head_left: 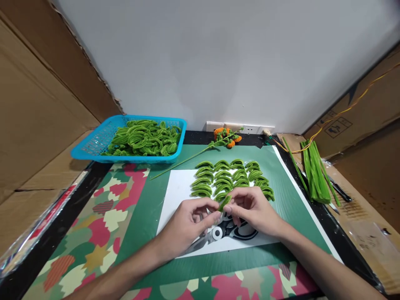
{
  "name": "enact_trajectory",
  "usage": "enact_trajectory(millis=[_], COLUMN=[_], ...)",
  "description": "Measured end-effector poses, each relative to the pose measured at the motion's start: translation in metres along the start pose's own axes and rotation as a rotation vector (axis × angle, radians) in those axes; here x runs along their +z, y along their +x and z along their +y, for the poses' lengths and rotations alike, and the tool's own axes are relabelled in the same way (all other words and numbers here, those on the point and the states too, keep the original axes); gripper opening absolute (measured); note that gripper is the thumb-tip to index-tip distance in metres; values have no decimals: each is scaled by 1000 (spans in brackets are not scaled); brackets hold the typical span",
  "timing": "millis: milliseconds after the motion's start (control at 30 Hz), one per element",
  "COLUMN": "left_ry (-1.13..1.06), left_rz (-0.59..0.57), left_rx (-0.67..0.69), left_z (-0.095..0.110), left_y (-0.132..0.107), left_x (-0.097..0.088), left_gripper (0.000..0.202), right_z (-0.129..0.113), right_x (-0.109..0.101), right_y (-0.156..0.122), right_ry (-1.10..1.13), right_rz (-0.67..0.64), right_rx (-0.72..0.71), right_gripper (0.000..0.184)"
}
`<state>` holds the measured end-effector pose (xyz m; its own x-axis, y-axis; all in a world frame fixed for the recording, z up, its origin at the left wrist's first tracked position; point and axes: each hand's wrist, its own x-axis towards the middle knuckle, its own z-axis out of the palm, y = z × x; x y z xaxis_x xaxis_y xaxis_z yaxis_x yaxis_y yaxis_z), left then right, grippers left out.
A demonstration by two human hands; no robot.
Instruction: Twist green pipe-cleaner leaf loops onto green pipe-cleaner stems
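Between my two hands is a small green pipe-cleaner leaf (224,203), tilted up to the right. My left hand (189,221) pinches its lower left end with thumb and forefinger. The thumb and fingers of my right hand (256,210) close on its other end. Just beyond my fingers, several bent green pipe-cleaner leaves (223,181) lie in columns on a white sheet (171,196). Under my hands rest scissors (217,233) with black and grey handles, partly covered by my fingers; their blades point left.
A blue plastic basket (134,159) heaped with green pipe-cleaner pieces stands back left. Behind the sheet lies an orange pipe-cleaner flower (222,134) on a long green stem. At right are a bundle of green stems (314,175) and a black-handled knife (341,191). Cardboard walls flank both sides.
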<state>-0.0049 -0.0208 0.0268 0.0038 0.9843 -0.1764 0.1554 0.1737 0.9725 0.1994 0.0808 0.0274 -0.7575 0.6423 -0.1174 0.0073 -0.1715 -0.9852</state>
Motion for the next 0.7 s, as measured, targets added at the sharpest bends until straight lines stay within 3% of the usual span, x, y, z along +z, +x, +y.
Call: enact_trajectory(millis=[267, 367, 533, 600, 700], left_ry=[9, 6, -64, -79, -81], left_rz=[-37, -28, -65, -77, -84], left_rx=[20, 32, 4, -8, -11], left_z=[2, 6, 12, 12, 11], left_y=[-2, -1, -3, -4, -3], left_x=[-2, -4, -7, -7, -6], left_gripper=[28, 26, 33, 34, 34], right_z=[0, 0, -3, -4, -6], right_x=[3, 0, -7, -7, -6], right_y=[-2, -2, -3, -3, -2], right_ry=[-31, -108, -457, -512, -371], right_rz=[-16, 46, 123, 130, 114], right_rx=[-38, -196, -569, -627, -565], right_gripper=[31, 29, 14, 12, 4])
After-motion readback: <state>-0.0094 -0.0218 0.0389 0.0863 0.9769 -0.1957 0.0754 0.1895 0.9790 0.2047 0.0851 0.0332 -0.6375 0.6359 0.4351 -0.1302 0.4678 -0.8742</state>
